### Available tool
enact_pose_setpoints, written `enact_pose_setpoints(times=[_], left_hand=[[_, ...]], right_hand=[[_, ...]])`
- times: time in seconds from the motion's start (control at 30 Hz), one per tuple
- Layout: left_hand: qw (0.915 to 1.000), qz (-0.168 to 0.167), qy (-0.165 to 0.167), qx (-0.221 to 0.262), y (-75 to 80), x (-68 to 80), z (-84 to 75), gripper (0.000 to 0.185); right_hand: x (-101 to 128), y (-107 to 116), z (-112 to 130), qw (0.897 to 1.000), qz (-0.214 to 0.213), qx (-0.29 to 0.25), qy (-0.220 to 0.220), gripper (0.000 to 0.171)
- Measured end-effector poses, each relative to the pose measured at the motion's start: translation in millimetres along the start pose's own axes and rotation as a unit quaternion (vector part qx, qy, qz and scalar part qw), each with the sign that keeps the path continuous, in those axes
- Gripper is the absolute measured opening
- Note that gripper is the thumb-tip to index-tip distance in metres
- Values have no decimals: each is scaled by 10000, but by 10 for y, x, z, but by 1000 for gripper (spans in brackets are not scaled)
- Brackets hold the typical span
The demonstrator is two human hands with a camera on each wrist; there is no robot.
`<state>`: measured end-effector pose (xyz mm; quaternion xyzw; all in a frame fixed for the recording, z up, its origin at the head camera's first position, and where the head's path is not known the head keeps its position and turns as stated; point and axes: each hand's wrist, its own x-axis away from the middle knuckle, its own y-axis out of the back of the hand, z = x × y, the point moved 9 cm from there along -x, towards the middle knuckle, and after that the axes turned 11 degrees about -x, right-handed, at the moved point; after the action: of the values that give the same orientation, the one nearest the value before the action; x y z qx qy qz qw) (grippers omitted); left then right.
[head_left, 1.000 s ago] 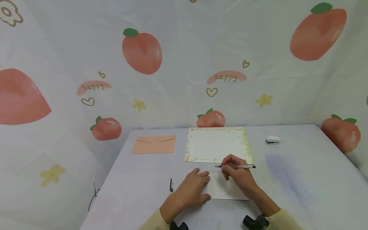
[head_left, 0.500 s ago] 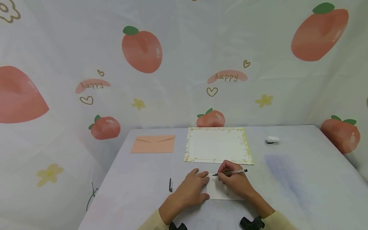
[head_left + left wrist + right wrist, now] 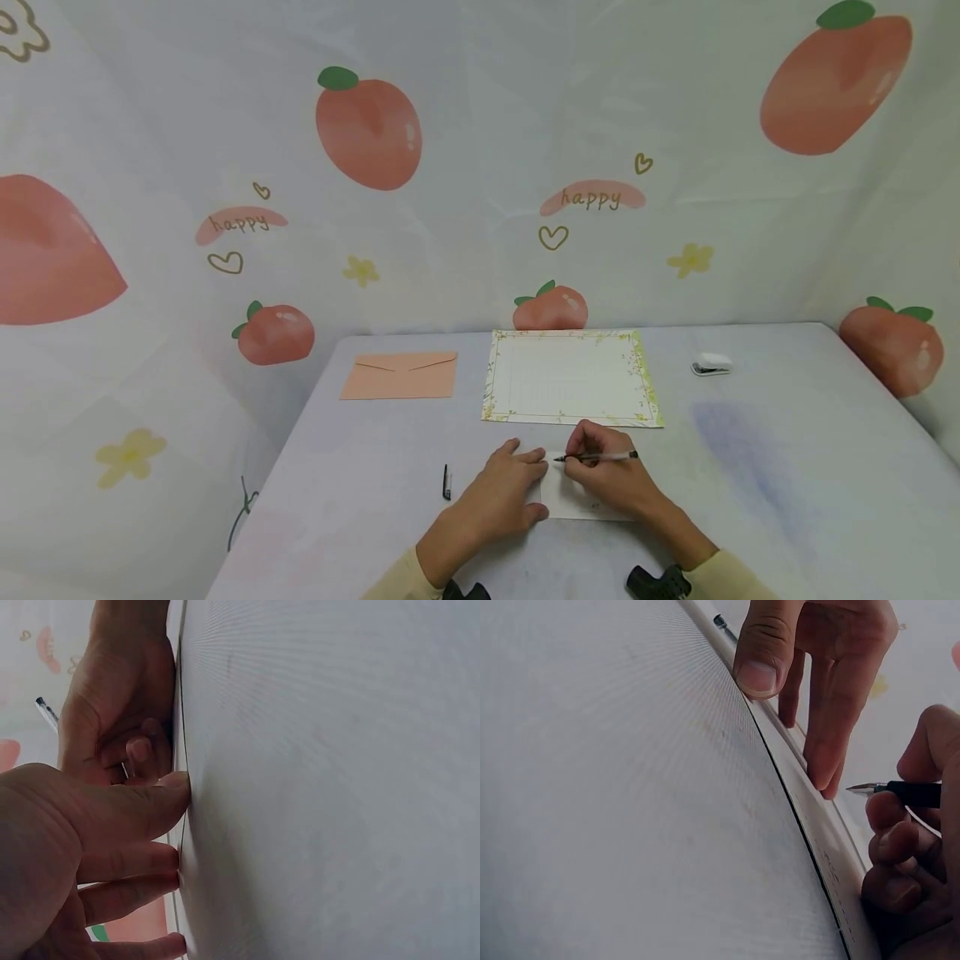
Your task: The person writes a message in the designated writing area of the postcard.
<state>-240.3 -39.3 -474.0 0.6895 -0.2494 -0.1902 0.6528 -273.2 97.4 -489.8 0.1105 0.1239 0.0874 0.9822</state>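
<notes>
My right hand (image 3: 606,468) pinches a clear-barrelled pen (image 3: 611,457) between thumb and fingers. The pen's tip is at the upper left part of a small white card (image 3: 573,500); whether it touches the paper I cannot tell. In the right wrist view the metal nib (image 3: 864,789) and dark grip show beside the curled fingers. My left hand (image 3: 501,492) lies spread, its fingertips and thumb resting along the card's left edge. Small marks show near the card's lower edge, and the right hand hides its right part. A black pen cap (image 3: 447,482) lies left of my left hand.
Beyond the card lies a large sheet (image 3: 570,375) with a floral border. At the back left is a peach envelope (image 3: 401,375). A small white stapler (image 3: 711,364) stands at the back right. A patterned cloth (image 3: 480,167) hangs behind the table (image 3: 810,467).
My right hand has come down and left with the pen, from above the card's top edge to its upper left part. The left hand has stayed in place.
</notes>
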Motion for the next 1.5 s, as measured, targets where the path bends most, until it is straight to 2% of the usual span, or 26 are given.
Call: enact_pose_setpoints(times=[0.1,0.23,0.53,0.97,1.23,1.5], left_hand=[[10000,-9,31,13,0,-2,6,54],[10000,-38,13,-17,-4,-8,9,54],[9999,-36,-22,-101,11,-9,6,54],[10000,-36,-5,-56,29,-5,15,53],[10000,-49,-4,-87,17,-6,14,53],[9999,-48,24,-130,17,-6,9,54]], right_hand=[[-9,2,20,9999,-30,95,112,15],[-18,-2,44,9994,-71,126,300,23],[-1,-27,47,9985,-1,373,394,26],[7,-47,76,9973,98,462,567,29],[5,-86,50,9964,273,543,590,25],[9,-85,100,9941,240,642,844,33]])
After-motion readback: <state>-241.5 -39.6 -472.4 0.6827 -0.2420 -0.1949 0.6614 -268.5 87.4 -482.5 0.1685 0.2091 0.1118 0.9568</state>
